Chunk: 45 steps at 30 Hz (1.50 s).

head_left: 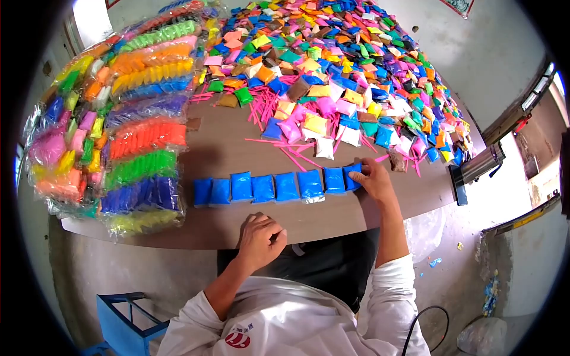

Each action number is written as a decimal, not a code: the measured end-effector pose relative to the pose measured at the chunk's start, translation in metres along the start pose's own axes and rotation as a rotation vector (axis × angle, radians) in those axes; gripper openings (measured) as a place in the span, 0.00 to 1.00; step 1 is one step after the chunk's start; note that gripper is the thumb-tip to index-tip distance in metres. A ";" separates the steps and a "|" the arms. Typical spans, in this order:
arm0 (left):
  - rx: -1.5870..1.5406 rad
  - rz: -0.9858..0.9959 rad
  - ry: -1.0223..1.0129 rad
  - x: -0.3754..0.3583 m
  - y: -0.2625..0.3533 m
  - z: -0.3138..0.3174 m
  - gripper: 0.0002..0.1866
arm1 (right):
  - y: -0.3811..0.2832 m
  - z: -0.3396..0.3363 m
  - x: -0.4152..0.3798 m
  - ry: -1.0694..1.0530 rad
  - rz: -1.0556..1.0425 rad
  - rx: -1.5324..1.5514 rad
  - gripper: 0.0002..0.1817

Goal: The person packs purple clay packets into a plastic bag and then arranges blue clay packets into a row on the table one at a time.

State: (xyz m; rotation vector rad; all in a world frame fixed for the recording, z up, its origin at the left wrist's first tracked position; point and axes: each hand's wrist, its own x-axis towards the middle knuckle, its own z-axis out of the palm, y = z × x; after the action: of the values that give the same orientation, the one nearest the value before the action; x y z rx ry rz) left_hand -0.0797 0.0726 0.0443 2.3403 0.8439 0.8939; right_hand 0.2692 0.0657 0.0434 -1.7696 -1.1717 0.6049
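Observation:
Several small blue packets (286, 187) lie side by side in a row across the table. My right hand (375, 181) is at the row's right end, its thumb and fingers closed on the edge of the last blue packet (350, 176). That packet tilts slightly and lies close against its neighbour. My left hand (261, 239) rests at the table's front edge, below the row and apart from it. Its fingers are curled in, and nothing shows in them.
A large heap of mixed coloured packets (332, 65) covers the back and right of the table (225, 142). Pink plastic sticks (270, 107) lie at its near side. Clear bags of colour-sorted packets (148, 139) are stacked on the left. A blue stool (127, 323) stands below left.

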 end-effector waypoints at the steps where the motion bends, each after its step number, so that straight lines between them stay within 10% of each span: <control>1: 0.005 0.021 0.006 0.000 -0.001 0.000 0.07 | -0.007 0.000 -0.002 -0.003 -0.001 0.003 0.24; 3: 0.012 0.037 0.011 0.000 -0.001 0.000 0.06 | -0.019 -0.001 -0.007 0.129 -0.041 -0.326 0.28; 23: 0.026 0.060 0.052 0.004 0.003 0.000 0.04 | -0.091 0.053 0.062 0.109 -0.226 -0.023 0.09; 45: -0.022 0.005 -0.074 0.005 0.001 -0.008 0.06 | -0.099 0.187 0.228 0.167 -0.554 -0.015 0.21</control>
State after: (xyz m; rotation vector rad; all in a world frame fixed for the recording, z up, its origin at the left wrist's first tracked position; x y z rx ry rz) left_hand -0.0825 0.0770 0.0522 2.3426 0.7944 0.8092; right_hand 0.1769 0.3626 0.0595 -1.3829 -1.4657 0.1167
